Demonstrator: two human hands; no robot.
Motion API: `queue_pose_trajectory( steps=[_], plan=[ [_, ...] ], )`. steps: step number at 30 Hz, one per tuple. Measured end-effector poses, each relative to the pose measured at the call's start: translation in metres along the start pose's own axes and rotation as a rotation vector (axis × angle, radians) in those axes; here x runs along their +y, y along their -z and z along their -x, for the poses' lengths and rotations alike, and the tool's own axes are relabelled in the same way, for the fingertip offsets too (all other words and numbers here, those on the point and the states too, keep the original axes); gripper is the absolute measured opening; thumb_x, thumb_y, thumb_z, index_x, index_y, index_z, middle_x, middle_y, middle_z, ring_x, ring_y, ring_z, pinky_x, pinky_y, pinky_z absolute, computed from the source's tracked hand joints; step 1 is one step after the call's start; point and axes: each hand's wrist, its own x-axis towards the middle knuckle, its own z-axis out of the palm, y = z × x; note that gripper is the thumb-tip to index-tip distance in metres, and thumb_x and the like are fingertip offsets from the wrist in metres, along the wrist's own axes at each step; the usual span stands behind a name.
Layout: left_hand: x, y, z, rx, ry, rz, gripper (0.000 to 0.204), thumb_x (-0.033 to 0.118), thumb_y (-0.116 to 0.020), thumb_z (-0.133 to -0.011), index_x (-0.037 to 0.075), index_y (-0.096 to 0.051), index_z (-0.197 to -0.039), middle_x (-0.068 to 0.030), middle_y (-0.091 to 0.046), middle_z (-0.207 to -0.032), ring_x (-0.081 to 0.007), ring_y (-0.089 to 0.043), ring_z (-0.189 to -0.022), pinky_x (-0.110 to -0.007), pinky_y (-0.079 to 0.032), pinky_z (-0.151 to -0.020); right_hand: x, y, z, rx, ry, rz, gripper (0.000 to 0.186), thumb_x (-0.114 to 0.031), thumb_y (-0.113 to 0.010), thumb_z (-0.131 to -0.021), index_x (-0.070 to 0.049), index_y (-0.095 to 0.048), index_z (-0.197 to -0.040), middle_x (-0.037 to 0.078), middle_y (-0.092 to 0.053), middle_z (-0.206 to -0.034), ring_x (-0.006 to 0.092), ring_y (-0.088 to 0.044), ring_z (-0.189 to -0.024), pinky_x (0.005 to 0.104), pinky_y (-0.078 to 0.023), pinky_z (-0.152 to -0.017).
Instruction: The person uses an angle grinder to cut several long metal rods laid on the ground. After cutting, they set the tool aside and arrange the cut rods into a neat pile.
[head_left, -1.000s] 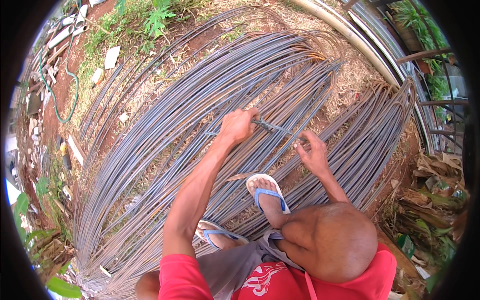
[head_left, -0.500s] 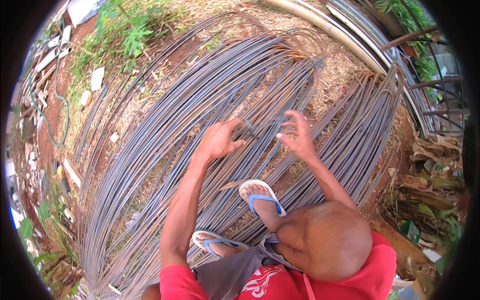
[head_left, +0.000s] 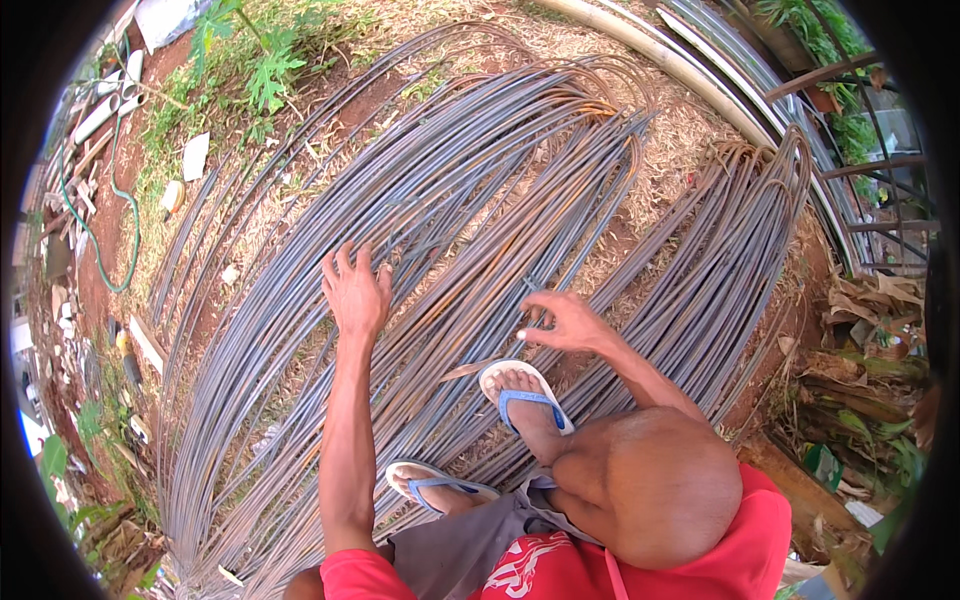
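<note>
Long, thin steel rods (head_left: 300, 210), grey-blue with rusty patches, lie in bent bundles on the ground before me. My left hand (head_left: 358, 295) is over the left bundle, palm down with fingers spread, and holds nothing visible. Whether its fingertips touch the rods I cannot tell. To the right, my right hand (head_left: 562, 322) is above the middle bundle (head_left: 500, 250), just beyond my sandalled foot (head_left: 520, 390). Its fingers are loosely curved with the thumb apart, and nothing shows between them. My other sandalled foot (head_left: 440, 485) is among the rods.
Another bent rod bundle (head_left: 710, 270) lies at the right. Beyond it are a long pale pole (head_left: 680, 70) and a metal frame (head_left: 880, 160). A green hose (head_left: 135, 230) and white pipes (head_left: 95, 118) lie at the far left. Dry leaves (head_left: 860, 310) heap up at the right.
My left hand has moved left and its fingers have spread; a small dark thing beside its fingers before no longer shows there. My right hand has come down and left, nearer my foot.
</note>
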Motion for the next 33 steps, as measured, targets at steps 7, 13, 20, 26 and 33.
queue_pose_trajectory(
  steps=[7,13,20,26,33],
  plan=[
    [0.009,-0.015,0.055,-0.305,0.011,0.464,0.040,0.024,-0.078,-0.090,0.007,-0.070,-0.126,-0.0166,-0.067,-0.123,-0.0390,-0.061,-0.118,-0.049,-0.049,-0.103,0.006,0.036,-0.042,0.474,0.297,0.206,0.030,-0.018,-0.075,-0.091,-0.003,-0.070,-0.117,0.015,-0.069,-0.105,0.0329,-0.067,-0.101,0.0442,-0.055,-0.091],
    [0.019,-0.026,0.077,-0.360,0.071,0.523,0.034,0.025,-0.082,-0.087,0.008,-0.075,-0.114,-0.0122,-0.070,-0.110,-0.0358,-0.069,-0.101,-0.047,-0.057,-0.087,-0.027,0.016,-0.093,0.243,0.456,0.367,0.033,-0.014,-0.076,-0.089,-0.003,-0.068,-0.119,0.015,-0.064,-0.121,0.0372,-0.059,-0.118,0.0489,-0.050,-0.101],
    [-0.002,-0.019,0.085,-0.492,0.109,0.490,0.042,0.030,-0.077,-0.087,0.011,-0.072,-0.124,-0.0150,-0.069,-0.124,-0.0356,-0.067,-0.120,-0.047,-0.058,-0.097,-0.053,-0.039,-0.102,0.203,0.619,0.489,0.036,-0.027,-0.080,-0.087,-0.010,-0.070,-0.118,0.013,-0.063,-0.128,0.0354,-0.057,-0.124,0.0529,-0.039,-0.106],
    [-0.053,0.021,0.100,-0.777,-0.230,0.156,0.042,0.032,-0.078,-0.085,0.009,-0.073,-0.120,-0.0188,-0.072,-0.120,-0.0395,-0.072,-0.109,-0.051,-0.060,-0.090,-0.048,-0.056,-0.115,0.118,0.634,0.562,0.033,-0.022,-0.075,-0.094,-0.004,-0.065,-0.120,0.015,-0.063,-0.120,0.0381,-0.057,-0.114,0.0543,-0.040,-0.103],
    [-0.130,0.158,0.142,-0.891,-0.019,0.113,0.036,0.033,-0.073,-0.091,0.010,-0.073,-0.118,-0.0162,-0.074,-0.118,-0.0373,-0.070,-0.112,-0.051,-0.057,-0.095,-0.058,-0.077,-0.129,0.041,0.774,0.430,0.024,-0.012,-0.075,-0.094,-0.001,-0.067,-0.113,0.018,-0.063,-0.108,0.0403,-0.058,-0.102,0.0517,-0.045,-0.088]
  ],
)
